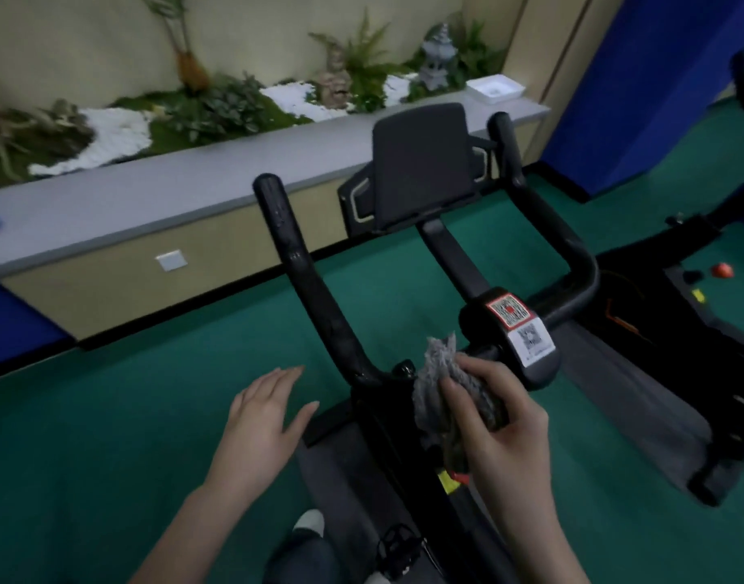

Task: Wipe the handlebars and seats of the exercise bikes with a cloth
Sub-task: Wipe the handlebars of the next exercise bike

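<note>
Green floor (109, 415) shows under the left hand (269, 419), which hovers flat and empty beside the left handlebar horn (294, 255), steadying nothing, so a hard rub could swing the bars. Further right, the right hand (503, 440) grips the bunched grey cloth (440, 385) against the centre bar (484, 354) (just beside the QR stickers (520, 330)); contact seems partial, and a loose fold could snag or lift a sticker edge.

right hand (494, 419) gripping grey cloth (440, 375) on handlebars (315, 288) (black), left hand (265, 419) spread
</note>
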A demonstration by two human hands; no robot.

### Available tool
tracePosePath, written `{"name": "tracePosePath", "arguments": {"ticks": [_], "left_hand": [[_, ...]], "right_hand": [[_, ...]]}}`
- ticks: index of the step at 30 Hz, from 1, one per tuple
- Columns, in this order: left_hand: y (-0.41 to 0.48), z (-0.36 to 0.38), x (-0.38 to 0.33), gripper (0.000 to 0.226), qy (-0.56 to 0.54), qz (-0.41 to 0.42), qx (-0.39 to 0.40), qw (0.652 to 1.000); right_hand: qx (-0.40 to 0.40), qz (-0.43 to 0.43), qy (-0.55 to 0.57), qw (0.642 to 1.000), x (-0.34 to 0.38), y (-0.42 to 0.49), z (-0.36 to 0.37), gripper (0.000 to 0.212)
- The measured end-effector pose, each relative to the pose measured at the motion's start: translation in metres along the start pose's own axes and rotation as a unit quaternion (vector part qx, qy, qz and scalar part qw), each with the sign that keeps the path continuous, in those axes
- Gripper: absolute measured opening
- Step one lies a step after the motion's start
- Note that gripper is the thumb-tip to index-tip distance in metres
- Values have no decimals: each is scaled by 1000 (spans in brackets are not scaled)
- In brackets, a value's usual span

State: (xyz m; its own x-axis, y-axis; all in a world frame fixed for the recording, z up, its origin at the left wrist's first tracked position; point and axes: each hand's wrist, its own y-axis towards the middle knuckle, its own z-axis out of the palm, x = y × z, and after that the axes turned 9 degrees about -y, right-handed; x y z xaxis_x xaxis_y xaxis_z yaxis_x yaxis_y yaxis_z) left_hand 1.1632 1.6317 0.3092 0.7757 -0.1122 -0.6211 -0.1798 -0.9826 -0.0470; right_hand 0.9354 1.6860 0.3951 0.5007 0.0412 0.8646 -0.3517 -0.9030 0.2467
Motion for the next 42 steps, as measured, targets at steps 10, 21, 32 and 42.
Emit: {"name": "tracePosePath", "arguments": {"ticks": [10,21,32,42], "left_hand": [[79,-66,-4,50,-133,-4,-151,980],[152,-96,-25,20,-435,-27,-207,876],[161,-95,-27,22,-603,-18,-166,780],[165,-94,-21,23,-604,-14,-151,783]], "right_hand": [[57,-113,6,992,47,86,80,15],[58,-322,-172,929,123,194,165,18],[291,-196,-291,890,133,227,187,15],[240,-265,-286,889,125,217,197,10]]}}
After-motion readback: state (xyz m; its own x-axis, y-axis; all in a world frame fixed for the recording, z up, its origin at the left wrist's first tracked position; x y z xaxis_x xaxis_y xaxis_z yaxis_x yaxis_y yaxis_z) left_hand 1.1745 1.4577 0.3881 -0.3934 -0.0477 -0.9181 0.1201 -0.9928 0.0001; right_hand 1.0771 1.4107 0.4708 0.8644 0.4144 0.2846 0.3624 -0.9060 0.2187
